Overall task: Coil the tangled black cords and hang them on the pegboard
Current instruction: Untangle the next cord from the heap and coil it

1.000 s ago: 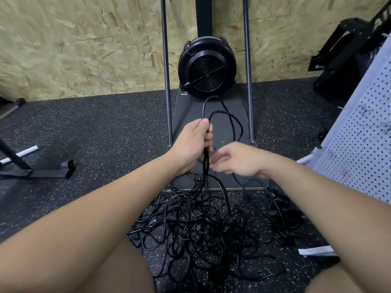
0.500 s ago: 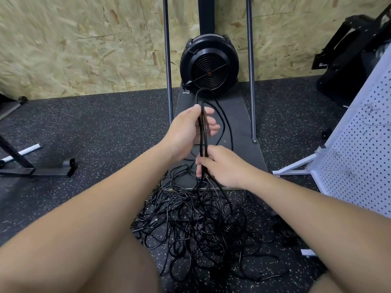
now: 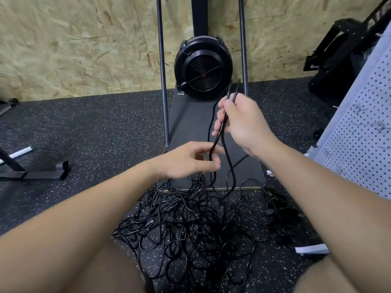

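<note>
A big tangle of black cords (image 3: 190, 225) lies on the speckled floor between my knees. My right hand (image 3: 239, 123) is raised above it and grips a doubled length of black cord (image 3: 229, 166), whose loop end sticks up past my knuckles. From there the strands hang down into the pile. My left hand (image 3: 190, 159) is lower and to the left, its fingers curled round one of these strands. The white pegboard (image 3: 359, 134) leans at the right edge, apart from both hands.
A black round fan unit (image 3: 203, 70) sits on a dark platform (image 3: 190, 127) between two metal poles against the chipboard wall. A smaller cord bundle (image 3: 281, 214) lies by the pegboard. A black stand foot (image 3: 31, 172) is at left, and a white strip (image 3: 311, 249) at lower right.
My right hand has taken the doubled cord and lifted it up and to the right. My left hand has let go at the top and dropped lower along a strand.
</note>
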`<state>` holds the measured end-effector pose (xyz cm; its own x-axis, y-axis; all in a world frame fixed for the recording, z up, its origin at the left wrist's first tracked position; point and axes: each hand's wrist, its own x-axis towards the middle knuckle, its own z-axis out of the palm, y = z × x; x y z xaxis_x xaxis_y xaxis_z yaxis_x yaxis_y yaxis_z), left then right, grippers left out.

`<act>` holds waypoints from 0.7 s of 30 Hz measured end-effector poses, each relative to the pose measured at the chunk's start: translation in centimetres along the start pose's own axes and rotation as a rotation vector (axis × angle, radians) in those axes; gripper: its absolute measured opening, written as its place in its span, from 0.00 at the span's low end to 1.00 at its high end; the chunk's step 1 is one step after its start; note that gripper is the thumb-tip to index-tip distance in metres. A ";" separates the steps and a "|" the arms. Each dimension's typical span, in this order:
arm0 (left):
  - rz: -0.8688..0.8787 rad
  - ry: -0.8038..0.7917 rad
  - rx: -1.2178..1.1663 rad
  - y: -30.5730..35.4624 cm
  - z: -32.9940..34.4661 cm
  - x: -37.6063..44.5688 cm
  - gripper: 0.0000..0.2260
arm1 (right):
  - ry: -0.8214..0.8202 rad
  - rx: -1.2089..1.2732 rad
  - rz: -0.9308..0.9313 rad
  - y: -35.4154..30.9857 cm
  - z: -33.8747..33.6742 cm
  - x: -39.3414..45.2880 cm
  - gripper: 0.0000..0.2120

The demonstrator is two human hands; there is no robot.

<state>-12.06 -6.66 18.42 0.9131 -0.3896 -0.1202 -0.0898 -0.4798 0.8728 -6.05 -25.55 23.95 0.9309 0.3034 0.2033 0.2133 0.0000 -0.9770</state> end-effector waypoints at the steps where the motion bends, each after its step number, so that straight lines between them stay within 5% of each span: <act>1: 0.008 0.010 -0.016 0.2 0.6 0.0 0.15 | 0.019 0.042 -0.010 -0.3 0.0 0.2 0.10; 14: 0.033 0.153 -0.142 2.2 4.6 1.8 0.13 | -0.057 0.362 0.024 0.0 0.2 0.8 0.10; 21: 0.049 0.333 -0.044 1.4 3.2 2.8 0.12 | -0.199 -0.169 0.222 2.2 -1.4 0.6 0.30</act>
<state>-10.90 -10.96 17.83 0.9886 -0.1296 0.0772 -0.1262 -0.4297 0.8941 -4.58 -26.66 22.05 0.8877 0.4581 -0.0455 0.0738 -0.2392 -0.9682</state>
